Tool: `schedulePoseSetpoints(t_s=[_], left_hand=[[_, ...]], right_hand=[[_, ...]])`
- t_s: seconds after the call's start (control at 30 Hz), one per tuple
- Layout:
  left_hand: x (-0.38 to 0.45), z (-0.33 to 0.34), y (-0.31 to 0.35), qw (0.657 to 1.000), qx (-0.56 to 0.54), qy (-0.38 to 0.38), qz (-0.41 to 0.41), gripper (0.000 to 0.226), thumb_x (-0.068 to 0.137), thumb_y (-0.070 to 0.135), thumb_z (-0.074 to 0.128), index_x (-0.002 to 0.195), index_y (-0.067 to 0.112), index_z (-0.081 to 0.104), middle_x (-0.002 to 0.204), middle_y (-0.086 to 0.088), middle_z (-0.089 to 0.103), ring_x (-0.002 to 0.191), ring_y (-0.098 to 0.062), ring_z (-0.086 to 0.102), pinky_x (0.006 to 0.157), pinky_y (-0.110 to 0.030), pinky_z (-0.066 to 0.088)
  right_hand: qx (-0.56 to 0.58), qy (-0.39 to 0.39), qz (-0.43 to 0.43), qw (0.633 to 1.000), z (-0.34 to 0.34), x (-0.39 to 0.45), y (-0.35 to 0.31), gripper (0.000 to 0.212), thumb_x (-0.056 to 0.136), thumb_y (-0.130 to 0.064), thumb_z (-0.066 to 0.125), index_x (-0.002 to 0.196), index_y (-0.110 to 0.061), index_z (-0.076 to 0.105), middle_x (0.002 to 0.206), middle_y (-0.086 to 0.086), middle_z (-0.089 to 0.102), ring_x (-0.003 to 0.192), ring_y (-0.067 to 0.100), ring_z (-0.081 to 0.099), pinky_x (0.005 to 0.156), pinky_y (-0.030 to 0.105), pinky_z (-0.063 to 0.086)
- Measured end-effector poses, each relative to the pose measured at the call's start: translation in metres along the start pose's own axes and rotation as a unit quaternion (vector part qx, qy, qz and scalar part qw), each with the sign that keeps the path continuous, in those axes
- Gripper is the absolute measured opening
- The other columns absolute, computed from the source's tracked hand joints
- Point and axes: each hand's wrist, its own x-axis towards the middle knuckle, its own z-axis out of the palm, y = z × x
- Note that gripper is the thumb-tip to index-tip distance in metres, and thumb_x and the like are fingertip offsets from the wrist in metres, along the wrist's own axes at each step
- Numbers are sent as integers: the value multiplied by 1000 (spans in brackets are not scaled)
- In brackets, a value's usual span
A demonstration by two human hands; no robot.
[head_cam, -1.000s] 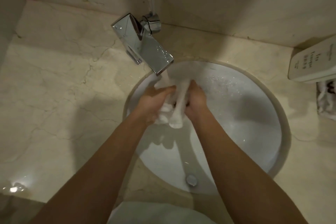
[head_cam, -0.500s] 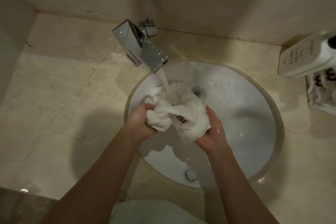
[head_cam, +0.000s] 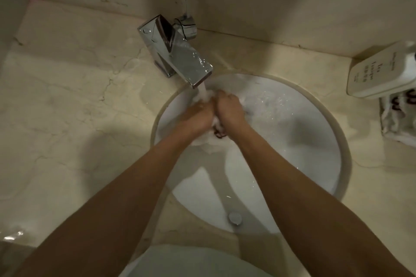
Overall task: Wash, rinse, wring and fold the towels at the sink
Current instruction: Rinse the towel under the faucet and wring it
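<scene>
A white towel (head_cam: pixel 213 132) is bunched between both hands over the far left part of the round sink (head_cam: pixel 315 164), under the water running from the chrome faucet (head_cam: pixel 180 58). Most of it is hidden; wet folds show below the palms. The left hand (head_cam: pixel 198 117) and right hand (head_cam: pixel 229 108) press together, fingers curled tight around the cloth. At the far right, a white bottle (head_cam: pixel 380 72) reads "Tea Tonique"; its smaller print is unreadable. Just nearer lies a folded towel (head_cam: pixel 398 117) with dark lettering I cannot make out.

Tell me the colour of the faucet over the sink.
Shiny chrome silver faucet, seen in the head view.
</scene>
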Motion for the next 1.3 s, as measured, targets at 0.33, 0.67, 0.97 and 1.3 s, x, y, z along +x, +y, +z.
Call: schedulePoseSetpoints(t_s=[0.33, 0.67, 0.97, 1.3], left_hand=[[7, -6, -18, 979, -200, 22, -42, 36, 106, 20, 40, 133, 1, 52, 127, -14, 58, 123, -30, 55, 69, -19, 49], [5, -4, -7, 993, -102, 48, 26, 75, 94, 49, 14, 118, -3, 63, 118, -29, 62, 113, -35, 60, 90, -34, 45], [-34, -4, -52, 945, -309, 9, -106, 27, 91, -7, 50, 74, 10, 60, 68, -6, 59, 47, -8, 62, 43, -18, 48], [-15, -7, -32, 997, 11, 69, -13, 46, 92, 44, 60, 121, 9, 64, 114, -11, 68, 109, -29, 63, 92, -30, 47]], right_hand=[[-79, -27, -40, 996, 14, -11, -7, 44, 101, -36, 37, 110, -3, 65, 115, 22, 65, 107, 39, 61, 94, 46, 49], [-46, -6, -38, 998, 14, -4, 14, 39, 102, -34, 31, 94, -13, 64, 104, 12, 68, 96, 29, 61, 85, 35, 45], [393, -220, 159, 879, -37, -39, 101, 57, 82, -7, 44, 137, 7, 50, 138, 34, 50, 126, 47, 50, 112, 57, 34], [97, -62, 3, 993, -1, -53, 60, 28, 100, -36, 55, 103, -12, 69, 101, 7, 74, 94, 21, 69, 83, 36, 58]])
